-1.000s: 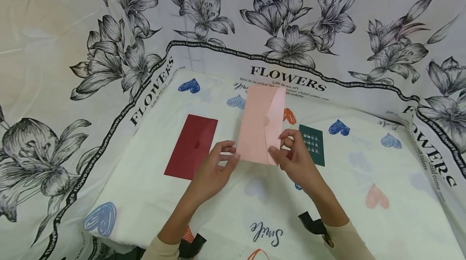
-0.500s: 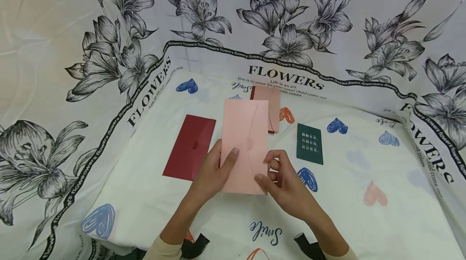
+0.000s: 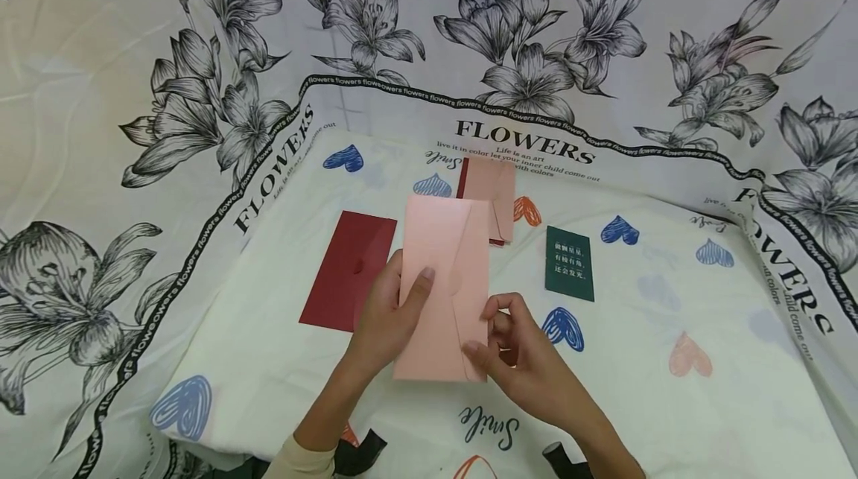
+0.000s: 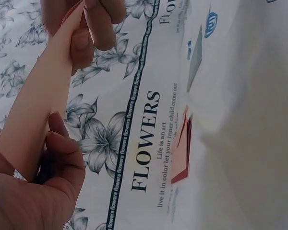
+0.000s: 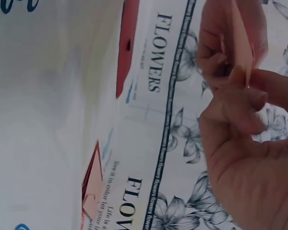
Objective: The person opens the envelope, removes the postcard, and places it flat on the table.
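Note:
A pink paper envelope (image 3: 436,240) with its flap side up is held above the cloth, near the middle of the head view. My left hand (image 3: 385,315) grips its left edge, thumb on top and fingers behind. On the lower right edge, my right hand (image 3: 526,352) pinches it between thumb and fingers. The left wrist view shows the envelope (image 4: 38,96) nearly edge-on between both hands. It appears as a thin strip, the envelope (image 5: 242,38), in the right wrist view. The flap lies against the envelope; its contents cannot be seen.
A dark red envelope (image 3: 345,270) lies to the left. Behind the held envelope sits a small pile of pink and red envelopes (image 3: 499,188). A green card (image 3: 570,263) with white writing lies to the right. All rest on a white heart-patterned cloth (image 3: 737,404).
Both hands have drawn the pink envelope toward me and lower, uncovering the pile behind it. My left hand has shifted from its lower corner to a grip along the left edge.

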`<state>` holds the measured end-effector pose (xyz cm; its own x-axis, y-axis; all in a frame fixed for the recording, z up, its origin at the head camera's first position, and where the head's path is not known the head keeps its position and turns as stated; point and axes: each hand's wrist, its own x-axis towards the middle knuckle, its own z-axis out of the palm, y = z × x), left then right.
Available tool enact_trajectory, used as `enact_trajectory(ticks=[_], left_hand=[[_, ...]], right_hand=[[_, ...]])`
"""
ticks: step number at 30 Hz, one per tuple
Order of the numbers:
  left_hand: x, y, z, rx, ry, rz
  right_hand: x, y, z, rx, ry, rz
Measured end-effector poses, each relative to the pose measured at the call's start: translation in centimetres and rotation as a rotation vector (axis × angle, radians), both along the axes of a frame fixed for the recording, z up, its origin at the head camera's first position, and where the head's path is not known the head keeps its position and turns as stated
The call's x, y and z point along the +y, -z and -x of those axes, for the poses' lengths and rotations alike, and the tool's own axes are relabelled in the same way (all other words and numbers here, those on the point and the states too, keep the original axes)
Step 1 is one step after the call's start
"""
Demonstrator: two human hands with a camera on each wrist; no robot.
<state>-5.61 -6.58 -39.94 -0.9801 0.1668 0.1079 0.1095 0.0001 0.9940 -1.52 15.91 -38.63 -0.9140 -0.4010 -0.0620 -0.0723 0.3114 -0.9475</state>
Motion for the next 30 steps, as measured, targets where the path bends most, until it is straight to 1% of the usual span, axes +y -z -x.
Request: enact_trajectory(ticks=[3, 5, 6, 8, 10, 14, 19, 21, 25, 30], left_hand=[[0.5, 0.0, -0.5, 0.015, -0.014, 0.052], [0.9, 0.0, -0.8, 0.040, -0.015, 0.085], [1.1, -0.1, -0.9, 0.060, -0.011, 0.101], [1.5, -0.2, -1.2, 0.099, 0.004, 0.121], [1.8, -0.4, -1.4, 0.132, 0.012, 0.128], [1.8, -0.8, -1.6, 0.166, 0.010, 0.142], [1.7, -0.9, -1.7, 0.151, 0.022, 0.136], [1.6, -0.8, -1.6, 0.145, 0.027, 0.147], [1.5, -0.6, -1.3, 0.145, 0.026, 0.160], [1.3, -0.4, -1.1, 0.137, 0.042, 0.105]], right_hand=[[-0.5, 0.1, -0.1, 0.135, 0.088, -0.167], [-0.8, 0.1, -0.1, 0.216, 0.166, -0.294], [-1.0, 0.1, -0.1, 0.242, 0.199, -0.348], [-1.3, 0.1, -0.1, 0.265, 0.244, -0.412], [-1.4, 0.1, 0.0, 0.262, 0.265, -0.439], [-1.5, 0.0, 0.0, 0.248, 0.263, -0.438], [-1.3, 0.1, 0.1, 0.219, 0.247, -0.420], [-1.2, 0.1, 0.2, 0.211, 0.237, -0.403], [-0.5, 0.3, 0.1, 0.235, 0.229, -0.326], [0.3, 0.3, 0.0, 0.285, 0.236, -0.237]])
